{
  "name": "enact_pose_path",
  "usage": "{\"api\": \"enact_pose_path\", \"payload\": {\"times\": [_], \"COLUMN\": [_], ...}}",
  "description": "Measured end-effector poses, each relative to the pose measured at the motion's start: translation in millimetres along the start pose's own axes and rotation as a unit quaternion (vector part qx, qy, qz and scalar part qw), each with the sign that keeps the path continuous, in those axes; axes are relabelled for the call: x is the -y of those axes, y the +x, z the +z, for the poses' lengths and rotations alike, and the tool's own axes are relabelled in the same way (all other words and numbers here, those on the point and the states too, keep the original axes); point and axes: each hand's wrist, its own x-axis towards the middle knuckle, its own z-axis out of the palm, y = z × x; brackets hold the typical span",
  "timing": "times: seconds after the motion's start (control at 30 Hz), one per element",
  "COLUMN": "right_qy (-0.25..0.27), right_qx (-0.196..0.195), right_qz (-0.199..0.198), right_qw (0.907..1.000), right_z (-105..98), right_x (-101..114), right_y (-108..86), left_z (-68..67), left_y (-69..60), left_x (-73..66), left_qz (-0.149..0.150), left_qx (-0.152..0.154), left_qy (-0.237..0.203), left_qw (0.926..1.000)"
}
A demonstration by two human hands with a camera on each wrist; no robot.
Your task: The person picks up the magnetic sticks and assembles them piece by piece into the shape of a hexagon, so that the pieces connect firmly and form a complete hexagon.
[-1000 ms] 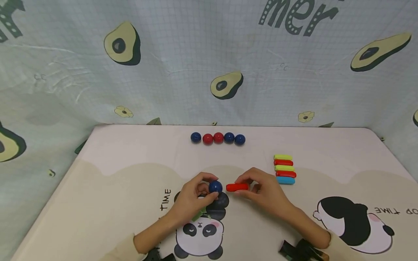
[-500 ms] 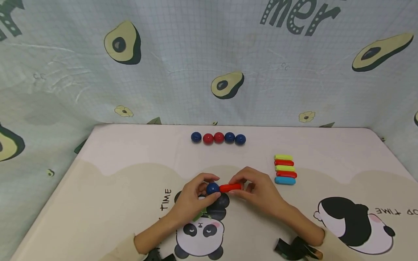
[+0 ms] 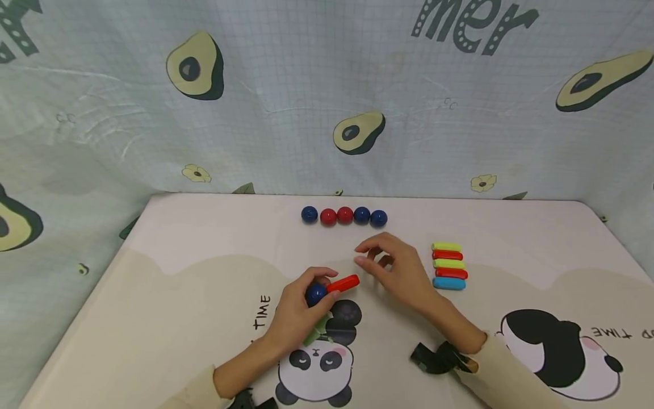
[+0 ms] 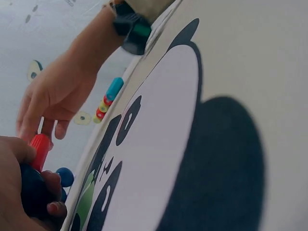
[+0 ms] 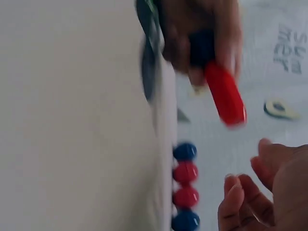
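In the head view my left hand (image 3: pixel 295 313) pinches a dark blue ball (image 3: pixel 315 294) between thumb and fingers. From that ball a red rod (image 3: pixel 343 283) sticks out to the right and slightly up, joined to it or touching it. My right hand (image 3: pixel 401 274) is off to the right, apart from the rod, holding nothing, its fingers loosely bent. Beyond it a row of balls lies at the back, a red ball (image 3: pixel 345 215) and a blue ball (image 3: pixel 378 218) among them. The right wrist view shows the red rod (image 5: pixel 226 96) free at its far end.
To the right of my right hand lie several stacked rods, with a light blue rod (image 3: pixel 449 283) nearest and a yellow rod (image 3: pixel 447 246) farthest. Printed pandas mark the tabletop (image 3: pixel 204 341). A patterned cloth (image 3: pixel 276 85) hangs behind the table's back edge.
The red rod was brought against the blue ball, then my right hand let go of it and moved up and away. My left hand has shifted slightly left with the ball and rod.
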Motion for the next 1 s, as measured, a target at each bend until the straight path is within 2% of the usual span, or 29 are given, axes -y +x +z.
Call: {"api": "enact_pose_path", "payload": {"times": [0.07, 0.17, 0.33, 0.47, 0.77, 1.0], "right_qy": [-0.036, -0.058, -0.046, -0.049, -0.077, -0.092], "right_qx": [-0.03, -0.049, -0.027, -0.022, -0.014, -0.033], "right_qz": [0.003, 0.032, 0.113, 0.151, 0.171, 0.148], "right_qw": [0.9989, 0.9966, 0.9921, 0.987, 0.9822, 0.9841], "right_z": [-7, -16, -19, -15, -4, 0], "right_x": [-6, -13, -24, -32, -40, -44], "right_y": [9.6, 22.3, 39.8, 49.2, 58.8, 61.0], "left_z": [0.2, 0.2, -2.0, -2.0, 0.5, 1.2], "left_y": [0.5, 0.0, -1.2, -1.2, 0.1, 0.4], "left_x": [0.6, 2.6, 4.8, 5.4, 3.8, 4.6], "left_qz": [0.005, 0.018, 0.033, 0.042, 0.039, 0.036], "left_qx": [0.0, -0.003, -0.006, -0.005, -0.024, -0.022], "left_qy": [-0.005, -0.013, -0.024, -0.034, -0.023, -0.022], "left_qw": [1.0, 0.9997, 0.9992, 0.9986, 0.9987, 0.9989]}}
